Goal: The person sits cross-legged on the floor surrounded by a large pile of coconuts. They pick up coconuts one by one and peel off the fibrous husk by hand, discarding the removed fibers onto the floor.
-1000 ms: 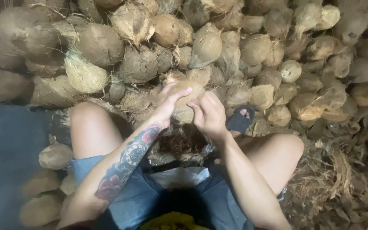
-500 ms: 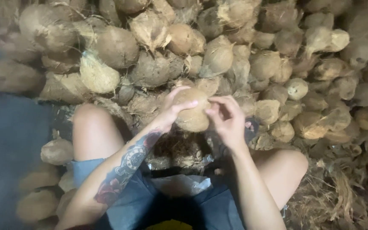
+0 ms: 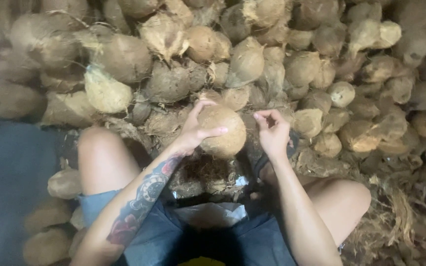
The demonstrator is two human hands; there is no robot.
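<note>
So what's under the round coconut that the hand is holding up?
Under the coconut in the left hand lies a dark heap of husk fibres between the knees. The coconut and hand cover whatever sits directly below them.

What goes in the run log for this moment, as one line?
left hand grips husked coconut | right hand beside it, apart | coconut pile behind

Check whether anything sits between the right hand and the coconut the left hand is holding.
Nothing visible does. The left hand holds the husked coconut above the lap, and the right hand is just beside it, apart from it, with only a dark open gap between them.
</note>
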